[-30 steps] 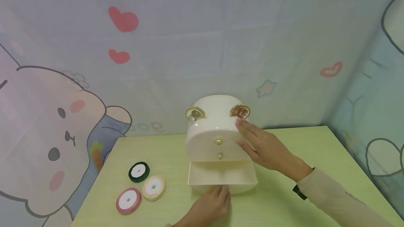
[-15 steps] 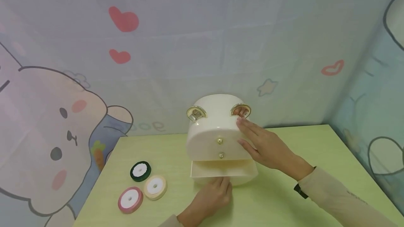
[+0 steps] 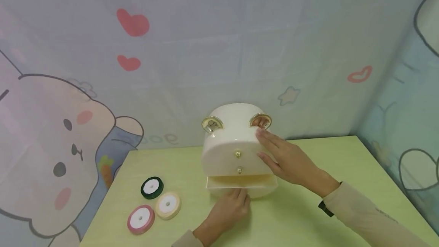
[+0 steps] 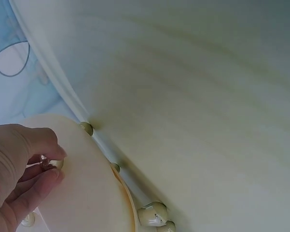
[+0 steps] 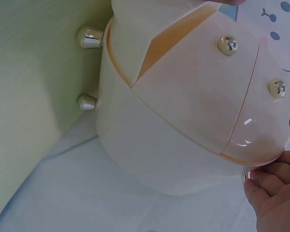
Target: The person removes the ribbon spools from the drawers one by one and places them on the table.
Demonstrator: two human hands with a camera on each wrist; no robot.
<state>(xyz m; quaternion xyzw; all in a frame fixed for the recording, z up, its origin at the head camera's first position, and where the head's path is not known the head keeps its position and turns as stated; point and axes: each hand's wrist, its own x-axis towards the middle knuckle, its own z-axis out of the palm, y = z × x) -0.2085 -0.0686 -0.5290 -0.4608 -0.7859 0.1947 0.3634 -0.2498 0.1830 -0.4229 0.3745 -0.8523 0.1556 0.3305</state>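
Note:
A glossy white drawer box point(image 3: 236, 132) with two gold ear-shaped trims stands at the back of the table. Its bottom drawer point(image 3: 262, 192) sticks out partway, with a narrow opening along the top. My left hand point(image 3: 226, 210) is at the drawer's front; in the left wrist view its thumb and fingers pinch the gold knob point(image 4: 56, 164). Against the box's upper right side rests my right hand point(image 3: 289, 161), fingers extended just below the right ear point(image 3: 260, 120). The two upper drawers are closed, each with a round gold knob point(image 5: 227, 45).
Three ribbon spools lie on the table's left: dark green point(image 3: 152, 187), cream point(image 3: 168, 205) and pink point(image 3: 141, 219). The light green table point(image 3: 329, 163) backs onto a printed cloth point(image 3: 240, 41). Small gold feet point(image 5: 90, 37) hold up the box.
The bottom drawer has slid inward, away from me, narrowing its opening. My left hand has moved forward with it, while the right hand stays at the box's side.

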